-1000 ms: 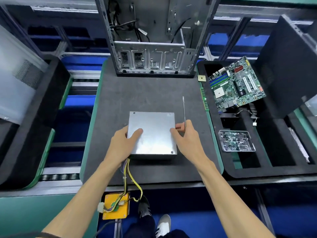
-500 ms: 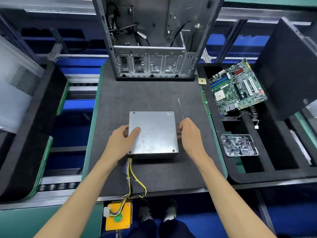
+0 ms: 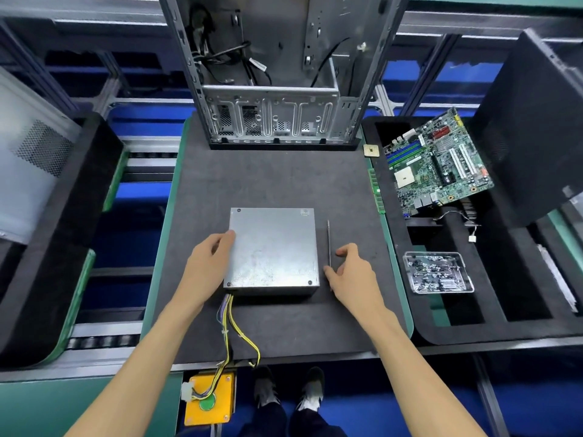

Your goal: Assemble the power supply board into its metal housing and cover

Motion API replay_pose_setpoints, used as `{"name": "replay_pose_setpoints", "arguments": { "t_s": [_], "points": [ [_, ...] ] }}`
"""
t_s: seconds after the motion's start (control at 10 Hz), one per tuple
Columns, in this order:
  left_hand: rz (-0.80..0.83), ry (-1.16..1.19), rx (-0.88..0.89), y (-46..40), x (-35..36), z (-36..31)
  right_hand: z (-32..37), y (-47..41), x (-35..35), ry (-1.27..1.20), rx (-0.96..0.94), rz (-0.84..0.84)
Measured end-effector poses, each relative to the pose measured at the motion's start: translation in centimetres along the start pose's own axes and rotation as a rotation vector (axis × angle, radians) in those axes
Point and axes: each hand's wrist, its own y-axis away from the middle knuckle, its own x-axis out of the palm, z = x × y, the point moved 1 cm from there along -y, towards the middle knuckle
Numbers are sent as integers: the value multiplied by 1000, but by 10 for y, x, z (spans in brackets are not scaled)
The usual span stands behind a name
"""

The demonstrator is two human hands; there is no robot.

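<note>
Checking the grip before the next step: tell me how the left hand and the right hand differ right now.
The left hand rests against the edge of the metal housing; the right hand is off it, beside the screwdriver. Left fingers lie along the housing; right fingers curl loosely over the mat. Both are bare.

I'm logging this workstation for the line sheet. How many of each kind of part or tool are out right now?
Power supply box: 1
Screwdriver: 1
Computer chassis: 1
Motherboard: 1
Clear screw tray: 1
Loose processor chip: 1
Memory stick: 1
Total: 7
</note>
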Motion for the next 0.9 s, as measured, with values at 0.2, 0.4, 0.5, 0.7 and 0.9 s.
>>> {"name": "replay_pose_setpoints", "arguments": {
  "t_s": [0.2, 0.4, 0.5, 0.7, 0.9],
  "points": [
    [39, 8, -64, 12, -1, 10, -3, 4, 1, 0, -23, -31],
    [0, -81, -15, 38, -3, 32, -13, 26, 2, 39, -6, -15],
    [-32, -95, -11, 47, 0, 42, -16, 40, 3, 45, 11, -22],
    [-66, -77, -41, 60, 1, 52, -22, 65, 4, 96, 31, 14],
    [-92, -100, -80, 70, -1, 67, -21, 77, 5, 197, 97, 80]
  ]
}}
